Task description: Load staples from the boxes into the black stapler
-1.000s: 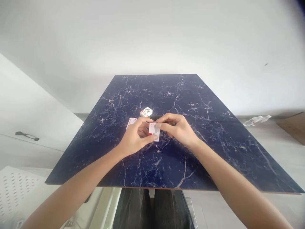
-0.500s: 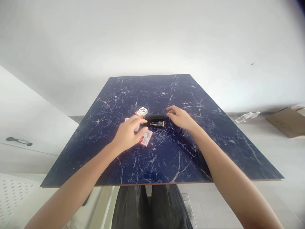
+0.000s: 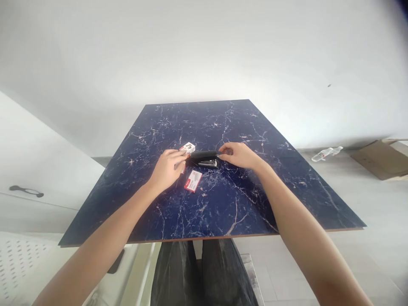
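Note:
A black stapler (image 3: 204, 156) lies across the dark blue marbled table (image 3: 197, 212), its metal lower part facing me. At its left end the fingers of my left hand (image 3: 168, 168) are closed round the end, where a bit of orange shows. The fingertips of my right hand (image 3: 237, 154) pinch the stapler's right end. Behind my left fingers stands a small white box (image 3: 188, 148) with a picture on it. A red and white staple box (image 3: 193, 181) lies flat in front of the stapler. Another red and white box (image 3: 183, 168) is mostly hidden under my left hand.
A white wall (image 3: 197, 51) rises behind the table's far edge. On the floor to the right are a clear plastic bottle (image 3: 325, 154) and an open cardboard box (image 3: 379, 159). A white cabinet with a dark handle (image 3: 26, 191) stands to the left.
My left hand has drawn back left to the stapler's end, uncovering more of the front staple box. My right fingertips have closed in on the stapler's right end. The view has shifted slightly.

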Action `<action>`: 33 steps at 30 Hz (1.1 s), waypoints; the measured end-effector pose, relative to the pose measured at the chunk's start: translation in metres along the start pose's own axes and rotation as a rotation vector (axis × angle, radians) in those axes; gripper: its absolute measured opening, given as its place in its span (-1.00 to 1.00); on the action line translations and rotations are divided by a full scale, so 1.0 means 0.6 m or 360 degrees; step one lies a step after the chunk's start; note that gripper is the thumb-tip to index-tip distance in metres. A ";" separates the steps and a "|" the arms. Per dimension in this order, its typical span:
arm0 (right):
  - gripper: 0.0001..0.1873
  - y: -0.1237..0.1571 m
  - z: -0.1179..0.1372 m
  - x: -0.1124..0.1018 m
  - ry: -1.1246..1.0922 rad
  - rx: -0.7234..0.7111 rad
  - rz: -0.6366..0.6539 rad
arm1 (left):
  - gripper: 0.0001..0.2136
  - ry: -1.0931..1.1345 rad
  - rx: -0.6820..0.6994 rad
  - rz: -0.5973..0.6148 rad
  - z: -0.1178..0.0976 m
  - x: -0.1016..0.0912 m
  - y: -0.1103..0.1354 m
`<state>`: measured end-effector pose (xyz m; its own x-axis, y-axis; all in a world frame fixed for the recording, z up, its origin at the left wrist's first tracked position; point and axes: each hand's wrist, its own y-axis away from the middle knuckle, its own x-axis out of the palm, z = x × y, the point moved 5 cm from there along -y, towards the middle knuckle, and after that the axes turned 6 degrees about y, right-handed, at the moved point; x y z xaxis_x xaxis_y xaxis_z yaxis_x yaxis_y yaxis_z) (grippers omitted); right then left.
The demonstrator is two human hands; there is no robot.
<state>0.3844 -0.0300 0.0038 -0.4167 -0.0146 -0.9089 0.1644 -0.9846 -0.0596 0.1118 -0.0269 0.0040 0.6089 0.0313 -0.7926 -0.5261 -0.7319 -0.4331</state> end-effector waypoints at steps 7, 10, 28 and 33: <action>-0.80 -0.009 0.013 0.029 0.0245 0.0003 -0.0155 | -0.72 0.0135 -0.0066 0.0061 0.008 0.002 -0.004; -0.81 -0.010 0.011 0.030 0.0281 -0.0011 -0.0162 | -0.74 0.0153 -0.0197 0.0113 0.015 0.005 -0.005; -0.77 -0.013 -0.023 0.023 -0.1591 0.0393 -0.0267 | -0.58 0.0033 -0.0237 0.0102 0.010 0.004 0.001; -0.78 0.002 0.035 0.026 -0.0410 -0.0204 0.0116 | -0.64 0.0041 -0.0226 0.0120 0.009 0.004 0.000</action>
<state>0.3593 -0.0349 -0.0019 -0.6104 -0.1445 -0.7788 0.3072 -0.9495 -0.0646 0.1104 -0.0232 -0.0002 0.5869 -0.0434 -0.8085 -0.4828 -0.8204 -0.3064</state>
